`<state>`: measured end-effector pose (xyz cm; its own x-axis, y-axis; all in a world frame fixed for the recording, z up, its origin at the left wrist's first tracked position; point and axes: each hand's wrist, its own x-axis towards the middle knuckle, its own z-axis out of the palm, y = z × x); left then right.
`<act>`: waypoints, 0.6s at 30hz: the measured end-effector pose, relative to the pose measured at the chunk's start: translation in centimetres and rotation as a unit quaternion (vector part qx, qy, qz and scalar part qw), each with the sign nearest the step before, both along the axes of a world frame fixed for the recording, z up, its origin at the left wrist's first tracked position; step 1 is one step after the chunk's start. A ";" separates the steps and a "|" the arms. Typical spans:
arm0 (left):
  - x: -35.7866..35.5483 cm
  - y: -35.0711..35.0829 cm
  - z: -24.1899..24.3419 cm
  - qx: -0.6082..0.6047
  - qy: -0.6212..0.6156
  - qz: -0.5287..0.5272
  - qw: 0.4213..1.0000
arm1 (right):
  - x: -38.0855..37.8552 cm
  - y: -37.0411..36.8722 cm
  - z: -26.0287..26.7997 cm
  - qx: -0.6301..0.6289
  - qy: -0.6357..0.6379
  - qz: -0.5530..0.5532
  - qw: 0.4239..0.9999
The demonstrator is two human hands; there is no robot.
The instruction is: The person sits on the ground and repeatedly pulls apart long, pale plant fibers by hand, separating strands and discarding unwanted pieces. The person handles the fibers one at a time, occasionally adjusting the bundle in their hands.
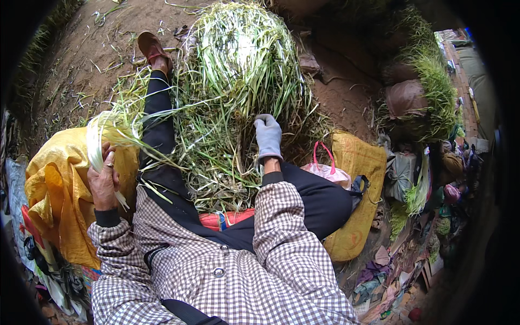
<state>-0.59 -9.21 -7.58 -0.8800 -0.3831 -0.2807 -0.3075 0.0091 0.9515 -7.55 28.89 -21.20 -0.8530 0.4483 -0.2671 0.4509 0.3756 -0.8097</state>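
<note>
My bare left hand (104, 178) is closed around a bunch of long-leaved stalks (96, 142), above a yellow woven sack. Their pale white ends stand up in the hand, and the green leaves trail to the right over my leg. A ring shows on one finger. In front of me rises a large heap of cut green stalks and leaves (248, 53), with dry brown bits at its near side. My right hand (268, 136), in a light grey glove, is at the heap's near edge with its fingers curled. Whether a stalk is pinched there is hidden.
The yellow woven sack (61, 183) bulges at my left; another yellow sack (357, 195) lies flat at my right beside a pink-handled plastic bag (331, 172). Bundled grass (434, 81) stands farther right. My legs flank the heap on bare soil (81, 53).
</note>
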 end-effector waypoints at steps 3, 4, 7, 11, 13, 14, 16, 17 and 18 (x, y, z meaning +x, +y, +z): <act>-0.4 0.4 1.1 0.105 0.046 -0.019 0.993 | -0.5 0.5 -1.4 0.021 0.187 0.079 0.979; -0.3 0.8 1.2 0.181 0.074 -0.018 0.981 | -0.9 0.3 -1.3 0.003 0.114 0.111 0.987; 0.0 2.3 1.2 0.392 0.172 -0.018 0.904 | -0.8 -0.5 -3.7 0.066 0.019 0.128 0.989; -0.5 3.6 0.4 0.544 0.196 -0.089 0.811 | -0.6 -1.0 5.4 0.048 -0.030 0.100 0.993; -0.5 4.7 0.3 0.586 0.193 -0.107 0.780 | -0.7 -0.6 8.3 0.042 0.137 0.063 0.988; -0.4 4.9 0.0 0.577 0.186 -0.113 0.788 | -0.2 -1.4 11.8 -0.041 0.172 0.047 0.983; -0.7 6.3 -0.5 0.575 0.158 -0.128 0.792 | 1.1 -3.1 16.7 -0.179 0.292 0.003 0.940; -1.2 7.2 -0.4 0.567 0.141 -0.142 0.799 | 1.5 -3.2 16.6 -0.265 0.265 -0.010 0.927; -1.5 7.9 0.0 0.540 0.122 -0.130 0.822 | 1.1 -2.4 14.3 -0.097 0.240 0.085 0.962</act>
<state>-2.09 -1.33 -7.58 -0.9732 0.1850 -0.1368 -0.2285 -0.8469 0.4801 -6.41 26.46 -6.93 -0.9559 0.2721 0.1107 -0.0467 0.2311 -0.9718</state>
